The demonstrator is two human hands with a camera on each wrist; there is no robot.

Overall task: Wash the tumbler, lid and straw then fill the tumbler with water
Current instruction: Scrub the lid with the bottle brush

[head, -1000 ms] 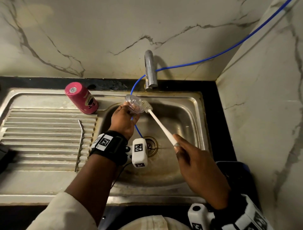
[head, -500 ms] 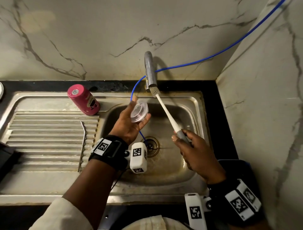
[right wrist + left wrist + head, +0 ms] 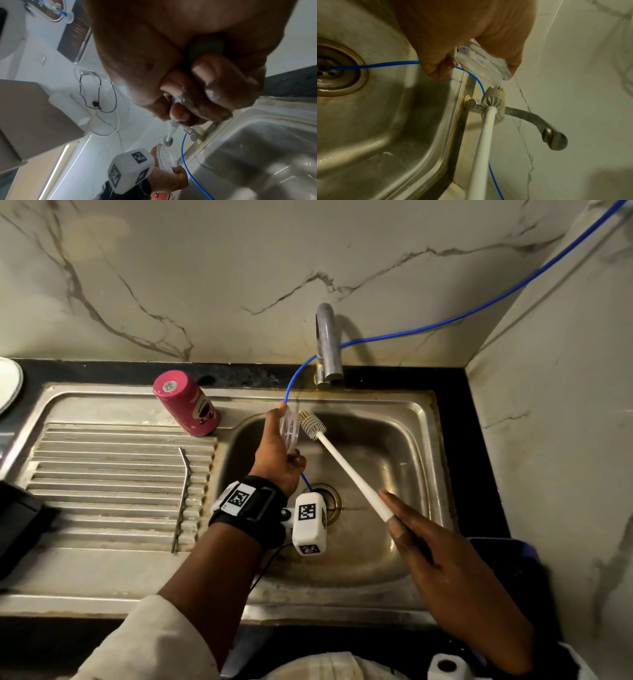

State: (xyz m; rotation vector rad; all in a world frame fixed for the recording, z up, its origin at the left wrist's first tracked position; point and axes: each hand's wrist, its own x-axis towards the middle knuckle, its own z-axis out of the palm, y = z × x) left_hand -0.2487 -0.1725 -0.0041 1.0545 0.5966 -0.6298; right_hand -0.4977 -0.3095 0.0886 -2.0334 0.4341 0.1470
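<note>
Head view: left hand (image 3: 274,453) fingers clamp the clear lid (image 3: 289,433) by its rim over the sink (image 3: 394,460) — light, wet, slippery, so edge grip suits. Right hand (image 3: 445,570) fingers grip the brush (image 3: 342,463) — bristles just beside the lid.

This is a kitchen, probably in a home: a stainless steel sink (image 3: 394,460) with a ribbed draining board (image 3: 113,484), a tap (image 3: 328,347), black counter (image 3: 479,440) and marble-pattern walls (image 3: 239,268).
</note>
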